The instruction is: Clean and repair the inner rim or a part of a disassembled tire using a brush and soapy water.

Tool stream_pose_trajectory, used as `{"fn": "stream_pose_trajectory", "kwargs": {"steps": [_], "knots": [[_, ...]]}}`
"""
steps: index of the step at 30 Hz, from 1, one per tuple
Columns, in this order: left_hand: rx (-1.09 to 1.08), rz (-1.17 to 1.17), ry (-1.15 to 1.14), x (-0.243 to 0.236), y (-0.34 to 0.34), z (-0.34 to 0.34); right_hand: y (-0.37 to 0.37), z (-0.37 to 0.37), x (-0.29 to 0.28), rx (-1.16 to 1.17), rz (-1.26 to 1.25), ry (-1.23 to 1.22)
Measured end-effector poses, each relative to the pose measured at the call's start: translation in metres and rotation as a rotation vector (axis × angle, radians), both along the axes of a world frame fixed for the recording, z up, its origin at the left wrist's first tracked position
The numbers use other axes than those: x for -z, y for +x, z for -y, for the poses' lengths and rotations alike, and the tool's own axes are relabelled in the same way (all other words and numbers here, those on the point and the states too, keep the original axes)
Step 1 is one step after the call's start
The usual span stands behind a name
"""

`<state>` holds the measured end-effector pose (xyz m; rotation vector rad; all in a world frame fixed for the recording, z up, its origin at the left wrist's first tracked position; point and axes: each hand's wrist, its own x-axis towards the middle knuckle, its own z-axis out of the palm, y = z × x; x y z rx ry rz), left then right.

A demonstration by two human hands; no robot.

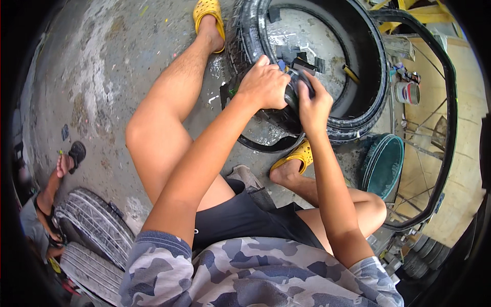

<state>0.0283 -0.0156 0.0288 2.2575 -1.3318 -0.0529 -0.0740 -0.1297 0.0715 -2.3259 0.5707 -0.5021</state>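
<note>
Both my hands are at a small black tire (283, 122) in front of me, between my feet. My left hand (263, 84) is closed over its upper part, knuckles up. Close beside it, my right hand (314, 105) curls round a dark rounded piece (306, 81) at the tire's right side; thumb and fingers are slightly blurred. Whether that piece belongs to the tire, I cannot tell. Just beyond my hands, a large black tire (360, 66) lies on its side. Several dark flat scraps (289, 52) and a yellow-and-black tool (351, 74) lie inside its ring.
A teal bucket (382, 166) stands at right, before a black-edged frame (450, 102) and a wooden board (468, 143). Farther back is a small white pail (407, 93). More tires (94, 268) lie at lower left, near another person's bare foot (65, 165). Grey concrete floor (97, 77) spreads leftward.
</note>
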Motion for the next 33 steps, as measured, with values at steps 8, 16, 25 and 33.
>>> {"fn": "stream_pose_trajectory", "kwargs": {"steps": [8, 16, 25, 33], "knots": [[0.014, 0.038, 0.016, 0.003, -0.005, 0.003, -0.050, 0.003, -0.001, 0.066, -0.005, -0.003], [0.063, -0.025, 0.085, -0.002, -0.003, -0.002, -0.086, -0.006, 0.013, 0.133, -0.004, -0.045], [0.012, -0.018, 0.042, 0.000, -0.004, -0.003, -0.018, -0.027, 0.005, -0.016, 0.164, -0.322], [0.043, -0.013, 0.091, -0.006, -0.004, 0.004, -0.029, -0.022, 0.014, -0.010, 0.228, -0.484]]}}
